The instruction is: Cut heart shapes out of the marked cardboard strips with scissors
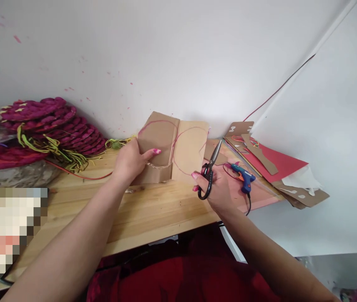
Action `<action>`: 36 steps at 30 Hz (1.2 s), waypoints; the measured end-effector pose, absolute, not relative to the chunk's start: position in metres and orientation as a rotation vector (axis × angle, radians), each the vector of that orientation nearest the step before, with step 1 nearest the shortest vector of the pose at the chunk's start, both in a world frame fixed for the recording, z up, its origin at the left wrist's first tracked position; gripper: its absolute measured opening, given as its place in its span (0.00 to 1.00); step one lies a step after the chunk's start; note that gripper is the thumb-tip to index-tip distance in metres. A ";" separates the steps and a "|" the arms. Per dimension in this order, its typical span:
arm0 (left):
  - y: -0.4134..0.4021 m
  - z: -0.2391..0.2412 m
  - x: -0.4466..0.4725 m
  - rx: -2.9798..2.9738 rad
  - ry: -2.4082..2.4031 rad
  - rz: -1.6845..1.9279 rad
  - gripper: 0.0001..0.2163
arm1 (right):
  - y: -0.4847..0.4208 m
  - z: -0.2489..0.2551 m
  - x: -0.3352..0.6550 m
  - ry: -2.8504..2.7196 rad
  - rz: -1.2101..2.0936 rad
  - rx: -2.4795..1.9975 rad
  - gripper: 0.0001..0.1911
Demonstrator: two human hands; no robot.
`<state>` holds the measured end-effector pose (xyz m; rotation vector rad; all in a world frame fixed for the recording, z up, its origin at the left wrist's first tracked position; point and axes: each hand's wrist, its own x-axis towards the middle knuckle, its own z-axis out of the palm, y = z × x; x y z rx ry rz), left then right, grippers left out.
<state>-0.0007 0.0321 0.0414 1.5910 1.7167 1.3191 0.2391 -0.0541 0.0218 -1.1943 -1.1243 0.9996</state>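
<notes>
A folded piece of brown cardboard [189, 144] is held up above the wooden table, with round outlines drawn on it in a purplish line. My left hand [133, 159] grips its left side, thumb lying across the front face. Along the lower part of the left panel runs a rough cut edge. In my right hand [214, 184] is a pair of black-handled scissors [209, 172], blades pointing up and to the right. That hand is at the lower right corner of the cardboard; whether its fingers also touch the board I cannot tell.
Right of my hands lie a blue glue gun [244, 176] with a cord, a red sheet [285, 161] and cardboard scraps [304, 195]. Stacked purple braided pieces [55, 121] with yellow-green strings stand at the left. A white wall [178, 54] rises behind the wooden table [153, 214].
</notes>
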 end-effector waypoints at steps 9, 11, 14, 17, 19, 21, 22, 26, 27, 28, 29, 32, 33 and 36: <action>0.029 0.043 0.002 1.677 1.773 1.427 0.19 | -0.065 0.016 0.231 -1.068 0.969 -1.155 0.17; 0.033 0.042 0.001 1.596 1.625 1.495 0.18 | -0.067 0.014 0.232 -1.057 1.048 -1.121 0.15; 0.035 0.044 -0.001 1.392 1.305 1.541 0.19 | -0.072 0.013 0.235 -1.164 1.161 -1.103 0.14; 0.037 0.045 -0.007 1.329 1.203 1.573 0.21 | -0.076 0.016 0.247 -1.332 1.267 -1.148 0.18; 0.040 0.045 -0.014 1.394 1.243 1.593 0.22 | -0.078 0.021 0.263 -1.412 1.345 -1.163 0.22; 0.044 0.043 -0.022 1.468 1.300 1.603 0.23 | -0.080 0.029 0.283 -1.550 1.434 -1.145 0.27; 0.047 0.042 -0.025 1.498 1.333 1.605 0.23 | -0.081 0.034 0.293 -1.652 1.446 -1.159 0.28; 0.052 0.037 -0.032 1.574 1.408 1.538 0.22 | -0.082 0.058 0.316 -2.071 1.488 -1.339 0.29; 0.052 0.037 -0.031 1.583 1.406 1.509 0.22 | -0.082 0.063 0.317 -2.180 1.477 -1.384 0.29; 0.051 0.036 -0.030 1.589 1.400 1.478 0.21 | -0.080 0.067 0.316 -2.298 1.445 -1.413 0.28; 0.050 0.037 -0.029 1.594 1.394 1.446 0.21 | -0.077 0.070 0.313 -2.420 1.400 -1.422 0.28; 0.047 0.036 -0.025 1.608 1.386 1.375 0.20 | -0.068 0.079 0.304 -2.705 1.254 -1.433 0.27; 0.047 0.036 -0.025 1.619 1.390 1.365 0.20 | -0.064 0.082 0.302 -2.766 1.231 -1.444 0.27; 0.051 0.032 -0.029 1.659 1.422 1.377 0.21 | -0.058 0.092 0.299 -2.885 1.210 -1.487 0.27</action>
